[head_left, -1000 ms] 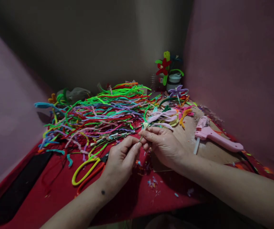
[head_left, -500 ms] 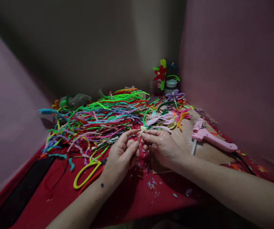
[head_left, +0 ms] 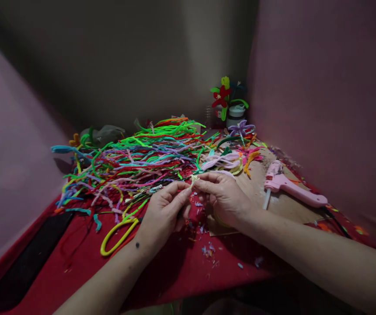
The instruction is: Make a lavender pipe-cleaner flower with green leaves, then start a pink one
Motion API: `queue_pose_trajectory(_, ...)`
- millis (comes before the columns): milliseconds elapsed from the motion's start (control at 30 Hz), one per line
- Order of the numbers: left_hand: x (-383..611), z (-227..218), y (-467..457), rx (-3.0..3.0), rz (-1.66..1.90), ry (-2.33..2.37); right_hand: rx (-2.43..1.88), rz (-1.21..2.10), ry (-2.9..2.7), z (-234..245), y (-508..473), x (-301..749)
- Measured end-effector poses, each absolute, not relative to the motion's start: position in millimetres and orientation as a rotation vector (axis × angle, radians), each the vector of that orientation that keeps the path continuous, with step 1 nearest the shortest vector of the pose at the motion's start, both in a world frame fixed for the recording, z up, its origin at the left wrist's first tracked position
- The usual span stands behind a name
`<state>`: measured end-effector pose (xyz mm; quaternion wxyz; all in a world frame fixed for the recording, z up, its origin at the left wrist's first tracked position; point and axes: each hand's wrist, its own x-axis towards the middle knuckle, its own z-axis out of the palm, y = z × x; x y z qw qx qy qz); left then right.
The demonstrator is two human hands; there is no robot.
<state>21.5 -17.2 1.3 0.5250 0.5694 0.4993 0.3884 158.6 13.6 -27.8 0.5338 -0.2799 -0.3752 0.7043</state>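
Between the fingertips of both hands is a small bunch of pale yellow flower stamens [head_left: 193, 178], heads pointing up. My left hand [head_left: 163, 212] pinches its lower part between thumb and forefinger. From the other side, my right hand [head_left: 225, 199] has thumb and forefinger closed at the heads; its other fingers are curled and partly hidden. Just beyond the hands lie pale pink pipe-cleaner petals [head_left: 222, 161]. Yellow-handled scissors [head_left: 109, 246] rest by my left wrist, partly covered by the forearm.
A heap of coloured pipe cleaners [head_left: 148, 153] spreads across the red cloth [head_left: 168, 275]. At the right, a pink glue gun [head_left: 297, 191] lies on cardboard [head_left: 293, 212]. Finished pipe-cleaner flowers [head_left: 221, 95] stand at the back near a lidded cup [head_left: 236, 114]. Fuzz scraps [head_left: 207, 251] litter the front.
My right fingertips have come over the stamen heads, which are now more covered. The stem shows less between the hands. The view has shifted slightly.
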Motion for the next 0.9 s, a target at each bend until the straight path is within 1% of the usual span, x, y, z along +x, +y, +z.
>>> queue_pose_trajectory(200,20,3,-18,1.258,0.877,1.106,-0.619,1.678,-0.817,-18,14,163)
queue_pose_trajectory(333,17,1,-16,1.171,0.919,1.058,-0.576,1.671,-0.799,-18,15,164)
queue_pose_trajectory(467,16,-1,-15,1.107,0.947,1.019,-0.622,1.676,-0.768,-21,15,164)
queue_pose_trajectory(733,19,0,-17,1.123,0.930,1.004,-0.572,1.865,-0.890,-29,14,160)
queue_pose_trajectory(900,18,-2,-16,1.119,0.905,0.982,-0.563,1.796,-0.843,-30,17,160)
